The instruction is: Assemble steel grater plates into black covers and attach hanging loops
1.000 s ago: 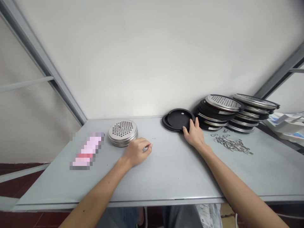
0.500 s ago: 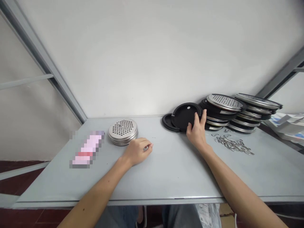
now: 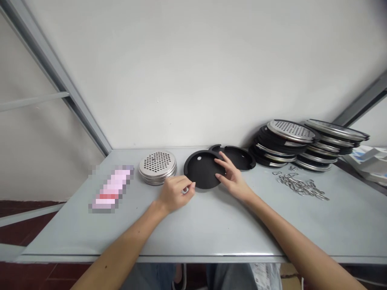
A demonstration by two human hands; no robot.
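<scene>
Person's R hand (image 3: 232,177) has a black round dish (image 3: 202,171) by its right edge, thumb on the inner face, fingers partly spread at the rim, so grip's only part closed, w/ the dish tipped a bit toward the person. It's above the grey table (image 3: 196,229), roughly mid-width, betw. the two hands; can't tell if its lower edge touches. L hand (image 3: 177,193) is loosely curled near the table, thumb close to index; can't tell if anything's inside. Just behind L hand: a stack of perforated metal discs (image 3: 157,165). Another black dish (image 3: 237,157) lies behind R hand, partly hidden by the held one. Off to the right, approx. level w/ it: two tall stacks of black & silver rounds (image 3: 290,131), w/ a heap of small metal clips (image 3: 299,183) in front. Far left: pixelated pink item (image 3: 111,189), flat on table.
</scene>
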